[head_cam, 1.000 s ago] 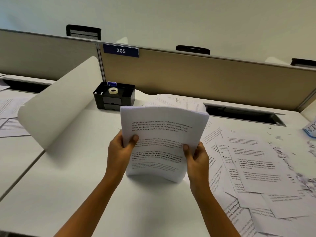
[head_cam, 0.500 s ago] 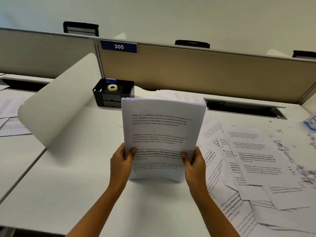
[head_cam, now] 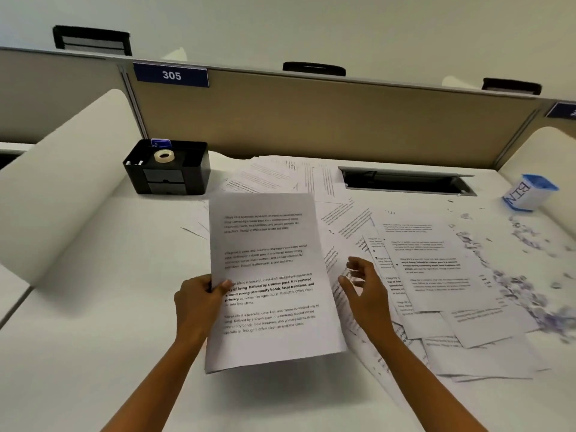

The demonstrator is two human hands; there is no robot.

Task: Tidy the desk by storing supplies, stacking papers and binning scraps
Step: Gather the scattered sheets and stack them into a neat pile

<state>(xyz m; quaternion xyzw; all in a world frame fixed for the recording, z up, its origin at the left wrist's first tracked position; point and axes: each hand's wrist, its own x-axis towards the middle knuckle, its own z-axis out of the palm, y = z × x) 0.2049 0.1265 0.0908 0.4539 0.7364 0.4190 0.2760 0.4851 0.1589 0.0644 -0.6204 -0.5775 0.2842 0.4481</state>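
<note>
My left hand [head_cam: 199,299] grips the left edge of a stack of printed papers [head_cam: 271,275], thumb on top, holding it tilted just above the white desk. My right hand [head_cam: 363,291] hovers to the right of the stack with loosely curled fingers, holding nothing. Loose printed sheets [head_cam: 436,275] lie scattered over the desk's right half. Paper scraps [head_cam: 526,294] are strewn along the far right. A blue-rimmed cup labelled BIN [head_cam: 528,193] stands at the right rear. A black organizer [head_cam: 166,168] with a tape roll [head_cam: 163,156] sits at the back left.
A beige partition [head_cam: 327,120] with a 305 sign runs along the back. A curved white divider [head_cam: 62,188] rises on the left. A black cable slot [head_cam: 405,182] is set into the desk behind the sheets. More sheets [head_cam: 280,174] lie near the partition.
My right hand has let go of the stack and moved off to the right. The stack has tipped from upright to nearly flat, held by my left hand alone. The view has swung right.
</note>
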